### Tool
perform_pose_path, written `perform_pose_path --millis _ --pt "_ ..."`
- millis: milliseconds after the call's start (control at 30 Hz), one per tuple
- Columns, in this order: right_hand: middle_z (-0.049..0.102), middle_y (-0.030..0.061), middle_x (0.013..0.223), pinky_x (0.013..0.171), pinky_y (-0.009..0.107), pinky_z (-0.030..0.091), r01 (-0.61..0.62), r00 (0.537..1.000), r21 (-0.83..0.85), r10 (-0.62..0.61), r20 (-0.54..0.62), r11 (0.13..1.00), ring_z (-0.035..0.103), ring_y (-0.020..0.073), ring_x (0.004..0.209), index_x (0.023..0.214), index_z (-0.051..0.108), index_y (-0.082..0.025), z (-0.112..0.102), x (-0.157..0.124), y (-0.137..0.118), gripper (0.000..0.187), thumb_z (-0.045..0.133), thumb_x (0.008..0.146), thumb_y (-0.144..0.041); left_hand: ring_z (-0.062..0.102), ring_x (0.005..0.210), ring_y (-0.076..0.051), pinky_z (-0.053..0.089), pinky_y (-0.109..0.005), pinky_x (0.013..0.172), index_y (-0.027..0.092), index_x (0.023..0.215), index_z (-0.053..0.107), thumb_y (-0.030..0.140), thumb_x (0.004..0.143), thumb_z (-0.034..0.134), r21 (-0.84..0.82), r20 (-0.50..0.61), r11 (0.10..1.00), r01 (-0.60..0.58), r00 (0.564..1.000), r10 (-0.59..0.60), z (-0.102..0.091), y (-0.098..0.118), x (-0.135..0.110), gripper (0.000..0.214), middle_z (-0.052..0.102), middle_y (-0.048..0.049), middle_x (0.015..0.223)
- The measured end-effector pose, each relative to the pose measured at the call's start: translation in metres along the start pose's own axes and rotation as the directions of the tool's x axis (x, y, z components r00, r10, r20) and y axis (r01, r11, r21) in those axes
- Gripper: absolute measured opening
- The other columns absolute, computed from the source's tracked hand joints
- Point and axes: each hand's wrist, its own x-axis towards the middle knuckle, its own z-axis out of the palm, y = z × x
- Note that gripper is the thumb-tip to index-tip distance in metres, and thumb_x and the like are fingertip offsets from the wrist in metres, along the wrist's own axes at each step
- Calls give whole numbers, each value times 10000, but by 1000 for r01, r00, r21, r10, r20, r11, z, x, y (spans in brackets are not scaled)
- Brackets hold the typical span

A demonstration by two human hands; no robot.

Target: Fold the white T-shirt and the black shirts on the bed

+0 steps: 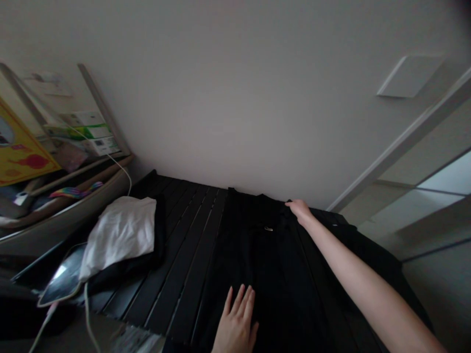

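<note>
Head view: our left hand [235, 321] lies open, fingers flat on the black garment [257, 260], spread unfolded across a slatted table [180, 260]; our right hand [300, 211] pinches its far edge.

Crumpled white cloth [119, 235], clothes iron [62, 275] — pale cord [87, 318], white wall [235, 98]

We've got a black garment [265, 294] on a black slatted table [184, 264], pale lines btw slats. Left of table: white cloth [121, 235], rainbow-striped strip [75, 191], yellow poster [18, 147] w/ red blob [35, 162].
</note>
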Motion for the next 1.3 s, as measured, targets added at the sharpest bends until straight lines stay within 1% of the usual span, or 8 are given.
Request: perform_pose_path --millis 233,433,633,733,867,967,1167,1300 --pt "588 74 1200 838 422 528 132 965 220 -176 195 967 604 212 1004 1200 558 -176 92 -25 -79 361 575 902 -379 474 1287 -223 378 -397 1084 149 1388 425 225 874 479 151 -91 987 55 995 -41 -7 -17 -18 523 548 -14 1374" --pt "633 72 1096 818 386 527 166 913 224 -236 333 960 622 187 942 1107 596 -161 136 -67 -65 302 590 887 -367 450 1306 -217 432 -373 1028 126 1429 360 191 857 470 210 -29 977 22 999 -16 -20 -29 -33 585 456 -18 1450" --pt "592 105 1184 874 365 490 330 909 166 -360 209 929 637 169 873 1108 575 -179 111 -128 10 338 604 776 -236 378 1357 -241 411 -398 1052 191 1440 360 211 846 499 193 46 981 -3 999 -5 -32 -28 -55 611 349 -18 1517" --pt "658 68 1013 777 352 520 352 895 127 -374 245 927 651 168 741 1075 578 -190 89 -176 54 330 600 750 -248 355 1370 -235 398 -396 1070 198 1459 326 200 849 494 183 65 983 -5 998 -7 -40 -26 -66 633 320 -12 1531" --pt "703 68 993 834 328 508 393 849 54 -384 364 918 671 210 941 1097 581 -196 66 -235 104 353 592 746 -230 328 1385 -241 389 -412 1083 204 1478 280 166 832 498 146 95 989 6 995 -20 -49 -23 -82 683 283 -8 1545" --pt "693 121 1091 885 339 486 402 853 -192 -290 433 895 643 245 1058 1137 593 -176 52 -265 127 406 590 732 -181 310 1394 -237 374 -419 1096 209 1495 228 98 776 490 122 138 992 4 990 -21 -57 -22 -93 774 249 -6 1553" --pt "699 148 1064 855 338 482 483 844 -339 -326 425 808 660 259 1020 1224 572 -157 33 -326 93 417 490 815 -175 208 1432 -210 264 -425 1158 233 1512 143 -16 688 435 94 190 995 24 981 -42 -66 -22 -113 910 221 9 1562" --pt "664 126 1173 899 312 467 623 696 -153 -453 557 767 628 231 1080 1295 527 -184 37 -378 55 475 486 822 -209 195 1435 -197 247 -412 1167 227 1504 180 -22 710 431 61 209 998 4 978 -17 -70 -25 -118 869 228 -2 1565"
